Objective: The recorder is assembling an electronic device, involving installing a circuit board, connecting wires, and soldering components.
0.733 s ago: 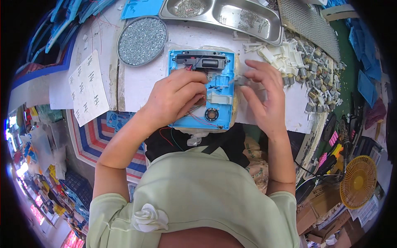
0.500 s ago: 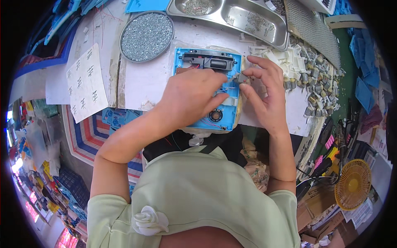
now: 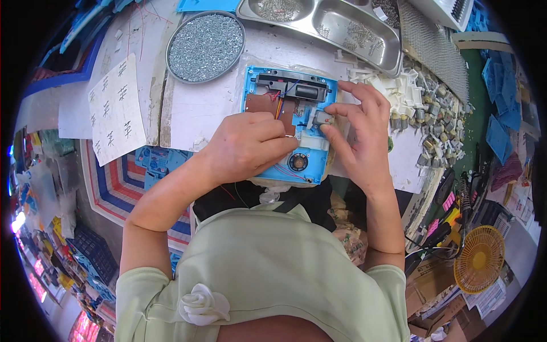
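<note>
The right hand (image 3: pixel 364 137) pinches a grey motor (image 3: pixel 323 118), likely light, rigid, best held by its sides; the left hand (image 3: pixel 248 142) curls over a blue casing (image 3: pixel 317 162), its grip unclear.

- The right hand (image 3: pixel 364 134) has carried the motor (image 3: pixel 323 118) inward past the case's (image 3: pixel 313 162) edge.
- The left hand (image 3: pixel 246 143) has drawn back, baring more board (image 3: pixel 261 105).

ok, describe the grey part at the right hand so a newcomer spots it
On the white bench, find the open blue casing. Toward its right edge, at the fingertips of the right hand, is a small grey part. Unlike similar grey pieces heaped further right, it lies within the casing's outline.
</note>
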A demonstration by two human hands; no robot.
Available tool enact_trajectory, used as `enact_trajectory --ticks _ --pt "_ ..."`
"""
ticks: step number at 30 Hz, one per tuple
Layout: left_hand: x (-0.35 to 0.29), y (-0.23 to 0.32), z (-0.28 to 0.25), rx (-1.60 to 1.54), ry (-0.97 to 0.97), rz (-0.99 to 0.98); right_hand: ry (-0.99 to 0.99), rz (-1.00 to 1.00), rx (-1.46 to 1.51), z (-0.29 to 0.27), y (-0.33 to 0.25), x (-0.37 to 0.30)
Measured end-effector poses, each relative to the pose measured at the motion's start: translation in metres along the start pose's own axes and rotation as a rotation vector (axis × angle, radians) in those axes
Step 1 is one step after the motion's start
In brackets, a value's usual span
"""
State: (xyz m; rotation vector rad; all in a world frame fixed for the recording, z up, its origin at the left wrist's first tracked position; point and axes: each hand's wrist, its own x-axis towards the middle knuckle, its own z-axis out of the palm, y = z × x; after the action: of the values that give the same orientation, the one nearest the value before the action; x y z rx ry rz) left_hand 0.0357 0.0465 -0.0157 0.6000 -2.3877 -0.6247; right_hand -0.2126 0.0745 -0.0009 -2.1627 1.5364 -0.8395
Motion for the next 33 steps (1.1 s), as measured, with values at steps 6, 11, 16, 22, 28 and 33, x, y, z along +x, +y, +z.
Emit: enact_trajectory --ticks 6,11,16,22,28,33 --pt "-0.001 0.000 0.000 -0.019 0.014 0.001 -0.063 -0.018 -0.080 -0.004 -0.009 0.010" --pt "-0.003 0.001 -0.002 -0.071 0.048 -0.002 -0.136 0.007 -0.165 -0.006 -0.014 0.015" --pt "-0.007 0.005 -0.003 -0.182 0.081 0.006 -0.100 -0.067 -0.186 -0.014 -0.017 0.021" --pt "-0.001 0.008 0.003 -0.252 0.123 0.072 -0.020 -0.211 -0.055 0.018 -0.032 0.036" --pt "0.004 0.013 -0.015 -0.246 0.323 -0.189 0.019 -0.266 -0.068 0.024 -0.020 0.033" --pt "0.009 -0.017 -0.009 -0.041 0.340 -0.320 0.049 -0.201 -0.061 0.027 -0.022 0.027"
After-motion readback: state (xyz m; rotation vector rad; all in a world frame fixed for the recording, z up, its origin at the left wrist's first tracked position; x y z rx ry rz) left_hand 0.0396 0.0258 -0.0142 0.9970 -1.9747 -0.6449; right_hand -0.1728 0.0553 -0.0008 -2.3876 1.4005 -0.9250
